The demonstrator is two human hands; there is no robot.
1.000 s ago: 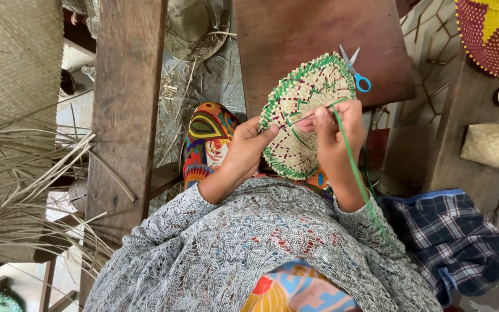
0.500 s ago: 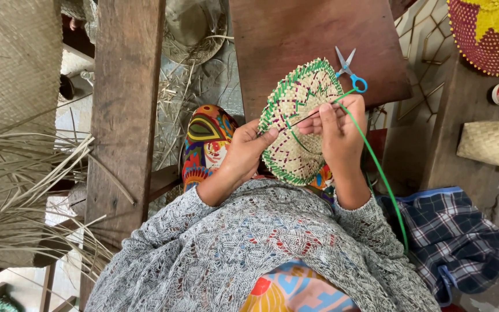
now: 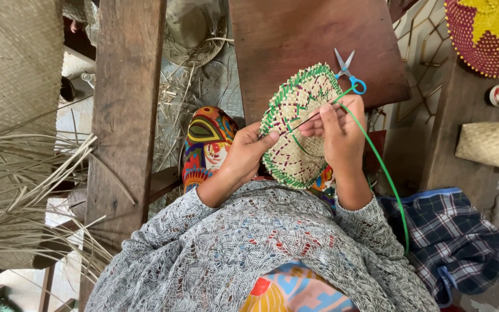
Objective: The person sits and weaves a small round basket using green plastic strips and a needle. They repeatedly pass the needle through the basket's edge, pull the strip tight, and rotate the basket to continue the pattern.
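Two hands work over the brown bench (image 3: 295, 34): the left hand (image 3: 244, 156) grips the round woven mat (image 3: 298, 124) by its edge, and the right hand (image 3: 339, 133) pinches a green strand (image 3: 385, 173) against it, near the blue-handled scissors (image 3: 347, 69).

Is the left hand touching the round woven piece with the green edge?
Touching. The head view shows the left hand gripping the woven piece at its edge, thumb pressed on its face.

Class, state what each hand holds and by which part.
Left hand grips the woven disc by its lower-left rim. Right hand pinches the green strand near its end, against the disc.
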